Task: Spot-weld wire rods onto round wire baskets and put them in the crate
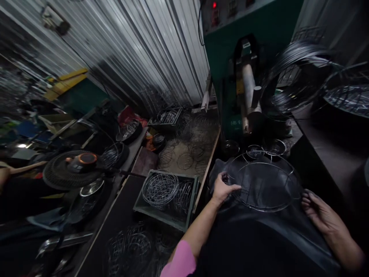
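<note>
A round wire frame made of thin metal rings lies on a dark cloth in front of me. My left hand grips its left rim, fingers curled over the wire. My right hand rests at the frame's right side, fingers bent and touching or just beside the rim; whether it grasps the wire is unclear. A pink sleeve covers my left upper arm.
A green machine with a vertical roller stands just behind the frame. Left of me a grey tray holds finished wire baskets, loose wire rings lie on the bench, and a fan sits further left. Stacked wire baskets are at right.
</note>
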`<move>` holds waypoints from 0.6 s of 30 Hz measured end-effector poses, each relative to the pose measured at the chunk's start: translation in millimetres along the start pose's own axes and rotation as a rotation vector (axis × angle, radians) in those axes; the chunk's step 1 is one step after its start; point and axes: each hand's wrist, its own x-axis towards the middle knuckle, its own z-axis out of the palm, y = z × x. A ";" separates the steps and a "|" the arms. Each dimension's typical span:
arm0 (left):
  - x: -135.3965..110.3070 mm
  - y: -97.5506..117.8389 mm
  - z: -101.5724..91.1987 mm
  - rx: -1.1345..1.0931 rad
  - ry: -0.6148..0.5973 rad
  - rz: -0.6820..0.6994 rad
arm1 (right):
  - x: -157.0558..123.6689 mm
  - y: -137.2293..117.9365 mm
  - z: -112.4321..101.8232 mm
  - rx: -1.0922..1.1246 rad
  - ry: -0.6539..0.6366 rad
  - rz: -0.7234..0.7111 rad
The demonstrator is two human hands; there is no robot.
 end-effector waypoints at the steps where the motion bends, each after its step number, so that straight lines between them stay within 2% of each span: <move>1: 0.9 -0.3 0.0 0.022 0.011 -0.015 | 1.1 -0.4 -0.6 -0.006 0.004 0.007; 3: 3.7 -2.7 0.3 0.040 0.018 -0.040 | 5.1 0.3 -2.4 -0.006 -0.003 0.012; 6: 9.1 -10.2 0.2 -0.026 -0.034 -0.094 | 9.4 4.6 -3.4 0.013 -0.021 -0.020; 9: 12.2 -17.9 -0.3 -0.077 -0.057 -0.168 | -3.9 4.5 -3.4 -0.020 -0.024 -0.100; 11: 13.1 -21.2 -1.4 -0.073 -0.040 -0.221 | -23.5 -5.5 -7.0 -0.163 -0.038 -0.192; 13: 16.3 -22.6 -2.8 -0.037 -0.056 -0.268 | -44.2 -26.8 -17.2 -0.389 -0.028 -0.322; 15: 21.8 -22.5 -2.5 -0.008 -0.072 -0.272 | -57.5 -57.9 -37.1 -0.564 0.100 -0.472; 17: 26.6 -22.0 0.3 0.006 -0.092 -0.272 | -57.3 -94.0 -65.8 -0.690 0.349 -0.579; 18: 28.2 -22.1 2.4 0.004 -0.098 -0.273 | -51.3 -111.8 -81.2 -0.788 0.478 -0.578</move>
